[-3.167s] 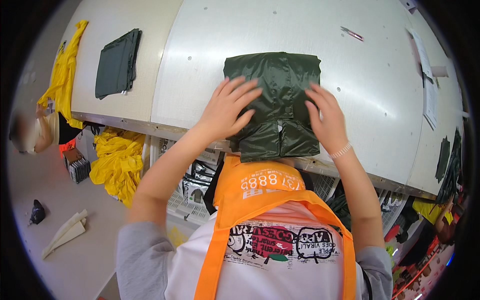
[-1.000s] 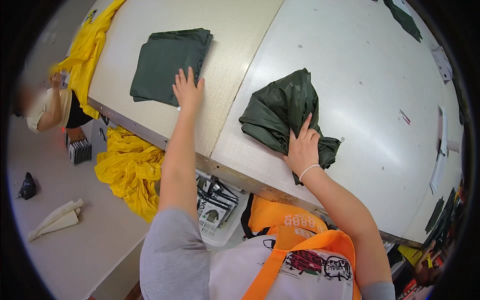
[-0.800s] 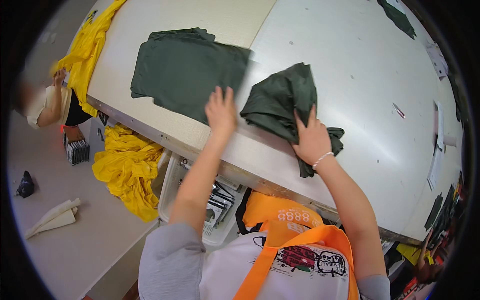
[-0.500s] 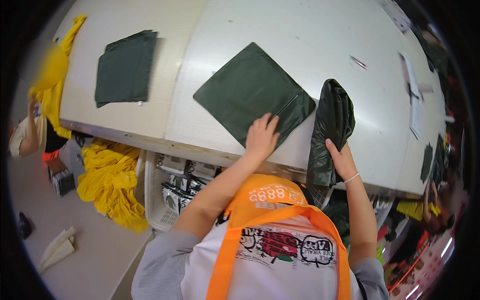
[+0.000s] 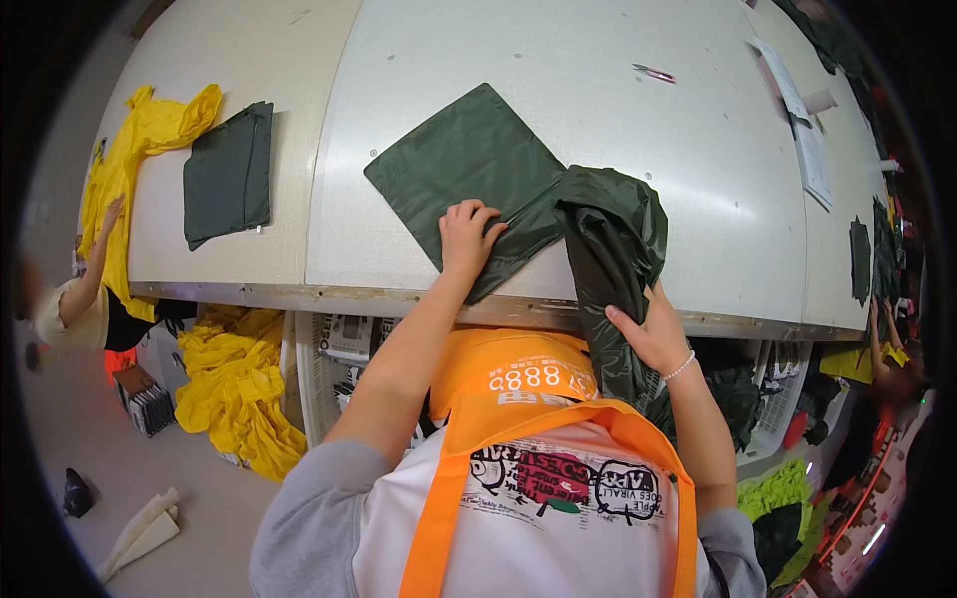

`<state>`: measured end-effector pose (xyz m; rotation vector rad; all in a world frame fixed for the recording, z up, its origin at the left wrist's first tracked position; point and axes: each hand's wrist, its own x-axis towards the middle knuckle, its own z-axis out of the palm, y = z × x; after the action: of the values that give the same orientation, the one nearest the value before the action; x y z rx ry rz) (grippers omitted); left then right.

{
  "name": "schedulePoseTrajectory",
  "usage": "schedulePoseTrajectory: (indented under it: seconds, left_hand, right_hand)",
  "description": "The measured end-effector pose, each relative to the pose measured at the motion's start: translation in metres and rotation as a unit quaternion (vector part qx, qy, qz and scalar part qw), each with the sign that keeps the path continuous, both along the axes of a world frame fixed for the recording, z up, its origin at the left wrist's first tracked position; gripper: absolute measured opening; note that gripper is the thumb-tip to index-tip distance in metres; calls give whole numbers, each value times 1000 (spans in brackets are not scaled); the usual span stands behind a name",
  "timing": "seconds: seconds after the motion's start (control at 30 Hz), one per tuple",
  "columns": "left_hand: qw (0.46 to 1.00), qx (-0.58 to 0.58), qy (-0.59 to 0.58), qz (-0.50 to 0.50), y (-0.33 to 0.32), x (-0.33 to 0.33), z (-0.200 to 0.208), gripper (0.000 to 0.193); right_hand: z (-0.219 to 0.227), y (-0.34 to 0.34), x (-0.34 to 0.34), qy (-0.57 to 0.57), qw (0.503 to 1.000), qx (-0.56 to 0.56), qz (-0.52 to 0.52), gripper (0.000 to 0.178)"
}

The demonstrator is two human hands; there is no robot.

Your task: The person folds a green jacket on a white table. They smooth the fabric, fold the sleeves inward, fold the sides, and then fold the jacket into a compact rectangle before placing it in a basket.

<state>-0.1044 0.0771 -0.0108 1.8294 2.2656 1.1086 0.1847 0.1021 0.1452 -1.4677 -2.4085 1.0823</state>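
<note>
A flat dark green square pouch [image 5: 469,149] lies cornerwise on the pale table in front of me. My left hand [image 5: 467,239] is closed on its near part, fingers bent over the opening edge, and the cloth there is creased. To its right, a long folded bundle of shiny dark green fabric [image 5: 615,249] hangs over the table edge. My right hand [image 5: 650,329] grips this bundle from the right, thumb on top. The bundle's upper end meets the pouch's right corner; I cannot tell whether any of it is inside.
More dark green pouches [image 5: 229,174] are stacked at left, near yellow fabric [image 5: 135,189] handled by another person [image 5: 85,299]. Small thread snips [image 5: 654,74] and white papers [image 5: 797,125] lie farther off. Below the edge stand a white basket [image 5: 311,369] of packages and a yellow heap [image 5: 234,389].
The bundle has moved left, from beside the pouch onto its right corner, and its top has opened out. My left hand's fingers have gone from spread to bent, and the view has shifted.
</note>
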Motion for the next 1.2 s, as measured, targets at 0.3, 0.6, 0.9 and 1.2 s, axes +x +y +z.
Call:
schedulePoseTrajectory:
  seconds: [0.3, 0.6, 0.9, 1.2]
  left_hand:
    - [999, -25, -22, 1, 8, -3, -13, 15]
    - [882, -271, -356, -146, 31, -66, 86, 21]
    - [838, -61, -538, 68, -48, -73, 48, 36]
    - [964, -38, -248, 85, -28, -30, 82, 18]
  right_hand:
    - [-2, 8, 3, -2, 999, 4, 34, 66]
    - [-5, 23, -75, -92, 897, 7, 433, 73]
    - [-35, 58, -97, -163, 952, -65, 250, 73]
    - [-32, 68, -93, -185, 961, 0, 204, 66]
